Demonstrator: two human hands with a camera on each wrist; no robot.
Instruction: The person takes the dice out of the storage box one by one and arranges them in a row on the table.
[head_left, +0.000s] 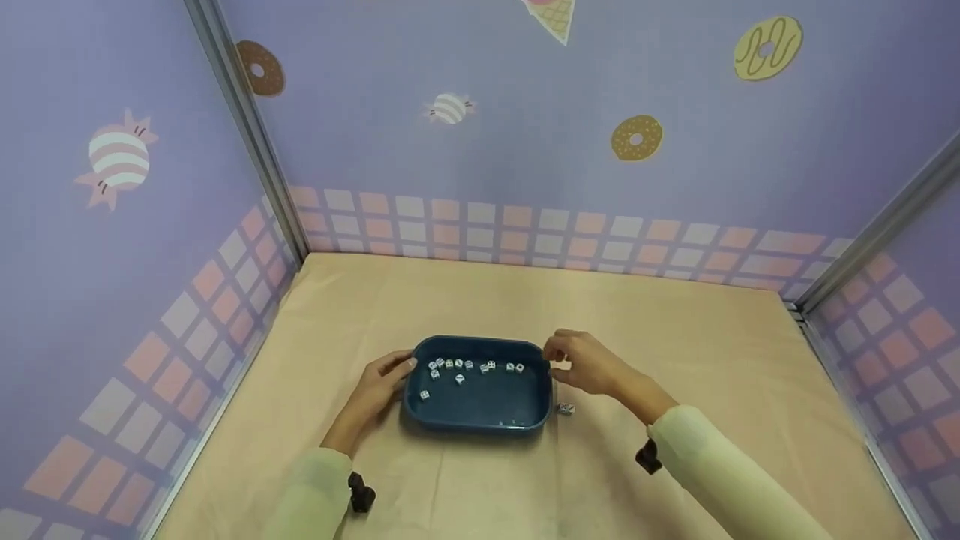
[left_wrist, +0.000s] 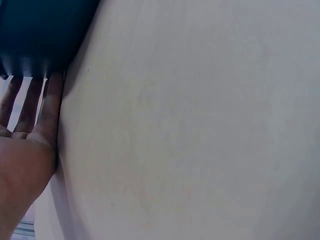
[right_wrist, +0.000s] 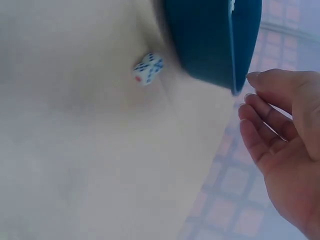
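Observation:
A dark blue rectangular tray [head_left: 480, 427] holds several small white dice [head_left: 459, 379] with dark spots. Most of them sit toward its far side. At the tray's left end, my left hand [head_left: 379, 382] grips the rim, its thumb at the edge and its fingers straight against the outer wall. By the far right corner is my right hand [head_left: 589, 364], fingers loosely bent. In the right wrist view its thumb tip is close by the rim; whether it touches cannot be told. Nothing shows between thumb and fingers. Two dice [right_wrist: 148, 68] lie together outside the tray, below the right hand.
A pale peach cloth [head_left: 480, 495] covers the table. Purple walls [head_left: 525, 165] with sweets and checkered bands enclose the left, back and right. Metal posts [head_left: 255, 142] stand at the corners. Small black devices [head_left: 362, 495] are on both wrists.

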